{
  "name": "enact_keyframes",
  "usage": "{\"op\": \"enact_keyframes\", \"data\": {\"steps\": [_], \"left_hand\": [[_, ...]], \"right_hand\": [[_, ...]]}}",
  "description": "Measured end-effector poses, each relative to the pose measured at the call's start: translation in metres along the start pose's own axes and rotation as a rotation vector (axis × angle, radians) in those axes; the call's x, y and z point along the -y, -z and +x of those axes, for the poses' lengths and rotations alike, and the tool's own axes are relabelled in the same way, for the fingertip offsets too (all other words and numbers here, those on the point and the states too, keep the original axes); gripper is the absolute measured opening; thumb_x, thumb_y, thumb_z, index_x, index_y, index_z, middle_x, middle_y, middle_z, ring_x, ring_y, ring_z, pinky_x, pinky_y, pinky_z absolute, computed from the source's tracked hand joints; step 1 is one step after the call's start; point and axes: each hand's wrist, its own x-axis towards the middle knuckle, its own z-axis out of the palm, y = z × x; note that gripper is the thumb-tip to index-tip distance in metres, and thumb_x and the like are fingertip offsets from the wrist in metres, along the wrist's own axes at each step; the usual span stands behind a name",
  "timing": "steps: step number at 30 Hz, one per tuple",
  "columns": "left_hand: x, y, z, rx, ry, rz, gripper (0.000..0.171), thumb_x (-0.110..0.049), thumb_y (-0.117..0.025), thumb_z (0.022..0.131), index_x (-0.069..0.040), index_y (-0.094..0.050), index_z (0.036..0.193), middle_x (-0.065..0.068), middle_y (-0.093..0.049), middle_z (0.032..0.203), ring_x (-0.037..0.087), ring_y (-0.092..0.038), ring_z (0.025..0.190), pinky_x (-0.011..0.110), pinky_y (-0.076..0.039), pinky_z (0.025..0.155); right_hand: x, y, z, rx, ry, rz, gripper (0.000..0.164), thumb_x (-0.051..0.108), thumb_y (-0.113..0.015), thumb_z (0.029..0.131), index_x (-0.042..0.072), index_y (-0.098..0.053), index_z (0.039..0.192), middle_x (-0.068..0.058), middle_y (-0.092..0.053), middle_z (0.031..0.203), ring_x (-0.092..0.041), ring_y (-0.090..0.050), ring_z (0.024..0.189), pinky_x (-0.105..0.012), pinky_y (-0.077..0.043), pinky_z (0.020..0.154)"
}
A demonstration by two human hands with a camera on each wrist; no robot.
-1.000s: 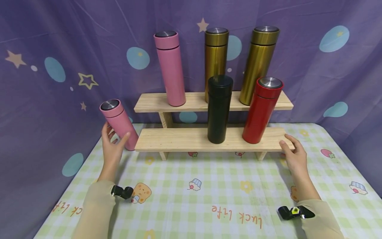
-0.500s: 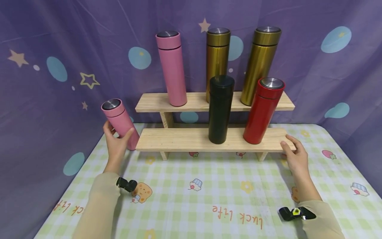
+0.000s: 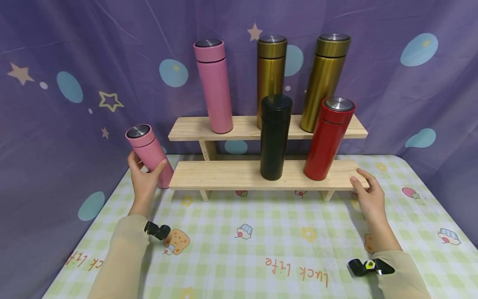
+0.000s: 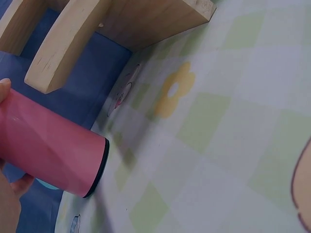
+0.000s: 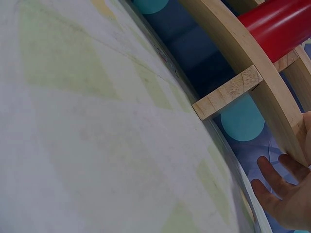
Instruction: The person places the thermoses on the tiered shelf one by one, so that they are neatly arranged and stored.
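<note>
My left hand (image 3: 145, 180) grips a pink thermos bottle (image 3: 149, 147) beside the left end of a two-tier wooden display stand (image 3: 216, 174). Its steel-topped lid leans left, and the thumb lies across the front of the body. In the left wrist view the dark-rimmed base of the pink bottle (image 4: 63, 150) hangs close over the cloth, with the stand's lower board above it. My right hand (image 3: 369, 195) holds the right end of the lower board, thumb on top. Several of its fingers (image 5: 277, 182) show below that board in the right wrist view.
The lower board bears a black thermos (image 3: 274, 141) and a red thermos (image 3: 328, 141). On the upper board stand another pink thermos (image 3: 214, 89) and two gold ones, the left gold thermos (image 3: 270, 74) partly behind the black. A checked tablecloth (image 3: 276, 220) lies below; a purple curtain (image 3: 123, 54) hangs behind.
My left hand and forearm have shifted slightly right and forward, the thumb now higher across the pink thermos. The bottle, the stand and my right hand look unmoved.
</note>
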Motion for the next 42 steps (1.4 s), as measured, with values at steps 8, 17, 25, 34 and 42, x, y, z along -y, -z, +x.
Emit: {"op": "enact_keyframes", "data": {"steps": [8,17,25,34,42], "left_hand": [[0.009,0.0,0.002,-0.032,-0.034,0.011,0.088,-0.014,-0.085,0.078,-0.027,-0.035,0.149,0.0,-0.047,0.136,0.013,-0.044,0.113,0.03,-0.043,0.089],[-0.006,0.001,-0.007,-0.049,-0.061,0.023,0.086,-0.009,-0.085,0.076,-0.022,-0.038,0.148,0.002,-0.048,0.137,0.012,-0.045,0.113,0.027,-0.04,0.085],[-0.041,0.005,-0.023,-0.041,-0.115,-0.044,0.078,-0.006,-0.081,0.077,-0.017,-0.042,0.144,0.0,-0.049,0.129,0.012,-0.044,0.108,0.026,-0.037,0.084],[-0.029,0.012,-0.016,-0.081,-0.189,-0.035,0.083,-0.011,-0.086,0.075,-0.024,-0.042,0.144,-0.008,-0.05,0.124,0.012,-0.046,0.111,0.027,-0.036,0.085],[-0.07,0.014,-0.036,-0.125,-0.278,-0.106,0.077,-0.005,-0.082,0.075,-0.013,-0.045,0.142,-0.007,-0.052,0.119,0.011,-0.049,0.107,0.027,-0.037,0.087]], "right_hand": [[0.001,0.0,-0.001,-0.007,-0.005,-0.011,0.061,0.046,-0.06,0.096,0.025,-0.043,0.151,-0.011,-0.035,0.154,0.001,-0.051,0.087,-0.011,-0.048,0.074],[0.002,-0.001,-0.003,-0.009,-0.012,-0.049,0.062,0.049,-0.058,0.096,0.026,-0.042,0.151,-0.011,-0.036,0.153,0.0,-0.05,0.087,-0.012,-0.048,0.074],[0.0,0.0,-0.003,0.002,0.005,-0.047,0.062,0.05,-0.057,0.096,0.027,-0.042,0.151,-0.014,-0.036,0.152,-0.001,-0.05,0.09,-0.012,-0.048,0.076],[-0.001,0.0,-0.002,0.008,0.004,-0.037,0.062,0.05,-0.058,0.096,0.027,-0.042,0.151,-0.012,-0.036,0.152,-0.001,-0.049,0.09,-0.011,-0.048,0.076],[0.001,0.001,-0.003,0.012,0.006,-0.044,0.061,0.051,-0.057,0.096,0.028,-0.042,0.151,-0.013,-0.034,0.153,-0.002,-0.05,0.089,-0.012,-0.048,0.076]]}}
